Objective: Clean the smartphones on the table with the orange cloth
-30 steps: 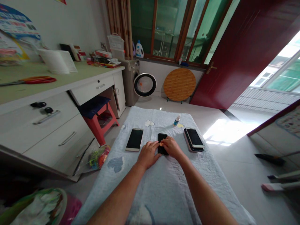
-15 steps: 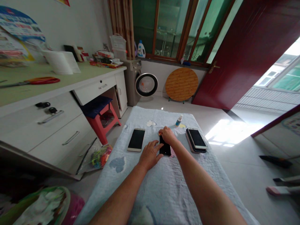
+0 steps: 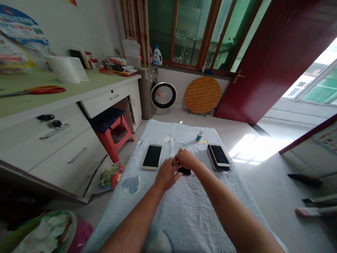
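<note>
Bin: pink bin (image 3: 80, 234) on the floor at the near left, filled with crumpled white and green material; paper or cloth cannot be told.
Bag: clear bag (image 3: 110, 176) on the floor against the desk (image 3: 60, 138), with small multicoloured items inside.
Box: clear plastic box (image 3: 131, 48) on top of the washer (image 3: 154, 93); contents not readable.
Phone: black phone (image 3: 184, 171) at the centre of the tabletop, screen up, under both hands; only its near end shows.
Phone axis: long axis runs from the person toward the far edge, about parallel to the gold phone (image 3: 152, 156) on its left and the phone stack (image 3: 218, 157) on its right.
Left hand: left hand (image 3: 166, 173) is loosely spread, palm down, with fingertips touching the phone's left edge.
Right hand: right hand (image 3: 185, 159) has its fingers curled down over the phone's far part; whether they pinch anything cannot be told.
Far edge: small bottle (image 3: 199, 135), upright, with a white wad (image 3: 167, 139) to its left.
Surface: tabletop covered by a pale blue quilted cloth (image 3: 184, 211), lying flat.
Room: tiled floor (image 3: 263, 182) with a sunlit patch, dark red door (image 3: 263, 63) open at right, window (image 3: 195, 31) behind, red stool (image 3: 113, 135) under the desk, and a round wooden board (image 3: 202, 95) leaning on the wall.
</note>
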A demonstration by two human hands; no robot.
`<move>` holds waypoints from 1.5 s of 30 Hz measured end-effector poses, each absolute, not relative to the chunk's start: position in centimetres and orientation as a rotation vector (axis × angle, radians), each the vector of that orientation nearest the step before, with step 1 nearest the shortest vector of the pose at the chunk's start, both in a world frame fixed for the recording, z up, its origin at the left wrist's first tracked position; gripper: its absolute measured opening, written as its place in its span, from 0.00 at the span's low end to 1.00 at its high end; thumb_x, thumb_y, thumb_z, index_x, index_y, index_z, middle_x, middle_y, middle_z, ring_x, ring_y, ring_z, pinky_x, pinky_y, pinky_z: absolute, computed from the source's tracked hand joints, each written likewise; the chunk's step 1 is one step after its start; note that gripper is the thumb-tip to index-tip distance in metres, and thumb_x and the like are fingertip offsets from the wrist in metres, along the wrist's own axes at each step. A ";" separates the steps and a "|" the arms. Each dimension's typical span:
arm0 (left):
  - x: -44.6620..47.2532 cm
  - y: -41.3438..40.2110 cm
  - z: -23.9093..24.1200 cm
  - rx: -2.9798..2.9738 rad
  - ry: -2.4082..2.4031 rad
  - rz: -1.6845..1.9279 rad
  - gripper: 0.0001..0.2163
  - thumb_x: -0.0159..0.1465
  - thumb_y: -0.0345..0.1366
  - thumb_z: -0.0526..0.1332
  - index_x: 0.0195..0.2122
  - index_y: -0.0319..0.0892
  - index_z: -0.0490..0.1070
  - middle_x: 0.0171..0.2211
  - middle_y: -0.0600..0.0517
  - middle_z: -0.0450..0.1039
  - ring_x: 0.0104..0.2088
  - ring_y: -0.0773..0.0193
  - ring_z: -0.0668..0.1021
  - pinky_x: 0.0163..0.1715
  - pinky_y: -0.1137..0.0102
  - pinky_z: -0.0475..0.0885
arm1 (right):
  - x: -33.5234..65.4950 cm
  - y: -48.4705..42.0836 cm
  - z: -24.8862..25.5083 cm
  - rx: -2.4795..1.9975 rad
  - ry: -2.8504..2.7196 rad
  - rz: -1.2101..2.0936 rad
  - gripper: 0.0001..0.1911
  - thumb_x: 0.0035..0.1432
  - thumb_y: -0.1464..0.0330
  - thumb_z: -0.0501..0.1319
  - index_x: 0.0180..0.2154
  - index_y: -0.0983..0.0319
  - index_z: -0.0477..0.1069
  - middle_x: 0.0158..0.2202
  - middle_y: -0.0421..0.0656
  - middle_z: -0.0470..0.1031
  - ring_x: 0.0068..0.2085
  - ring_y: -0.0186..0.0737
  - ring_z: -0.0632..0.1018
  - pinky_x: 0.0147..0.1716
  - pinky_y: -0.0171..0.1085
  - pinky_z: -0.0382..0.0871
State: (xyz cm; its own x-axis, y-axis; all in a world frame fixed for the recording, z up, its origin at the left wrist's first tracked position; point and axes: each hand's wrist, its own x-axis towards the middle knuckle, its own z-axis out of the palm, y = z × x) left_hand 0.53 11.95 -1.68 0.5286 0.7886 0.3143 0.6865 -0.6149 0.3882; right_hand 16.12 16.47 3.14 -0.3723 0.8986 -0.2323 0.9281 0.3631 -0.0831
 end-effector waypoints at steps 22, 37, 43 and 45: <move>0.6 12.0 -1.7 2.530 1.263 0.619 0.19 0.59 0.41 0.67 0.52 0.52 0.71 0.40 0.51 0.64 0.43 0.58 0.68 0.43 0.64 0.67 | 17.3 21.4 2.9 1.930 2.343 -0.263 0.14 0.62 0.68 0.55 0.44 0.56 0.77 0.45 0.50 0.70 0.46 0.45 0.72 0.43 0.37 0.64; 0.5 12.0 -1.3 2.495 1.245 0.614 0.18 0.61 0.43 0.64 0.52 0.50 0.73 0.56 0.47 0.64 0.53 0.52 0.67 0.52 0.58 0.65 | 21.8 20.6 1.2 2.156 2.230 -0.284 0.17 0.60 0.73 0.53 0.45 0.60 0.77 0.42 0.48 0.76 0.43 0.40 0.75 0.44 0.34 0.63; 0.4 12.1 -1.4 2.498 1.195 0.602 0.18 0.62 0.43 0.63 0.53 0.50 0.71 0.59 0.50 0.65 0.52 0.54 0.68 0.51 0.59 0.65 | 22.0 18.6 0.7 2.324 2.178 -0.275 0.17 0.61 0.73 0.52 0.46 0.63 0.76 0.44 0.51 0.75 0.43 0.40 0.75 0.44 0.33 0.63; 0.4 12.2 -1.4 2.502 1.186 0.601 0.18 0.62 0.43 0.63 0.53 0.49 0.71 0.59 0.51 0.66 0.51 0.54 0.69 0.50 0.60 0.66 | 21.6 17.9 0.5 2.384 2.158 -0.280 0.17 0.61 0.72 0.52 0.45 0.64 0.76 0.42 0.51 0.76 0.43 0.40 0.75 0.44 0.33 0.62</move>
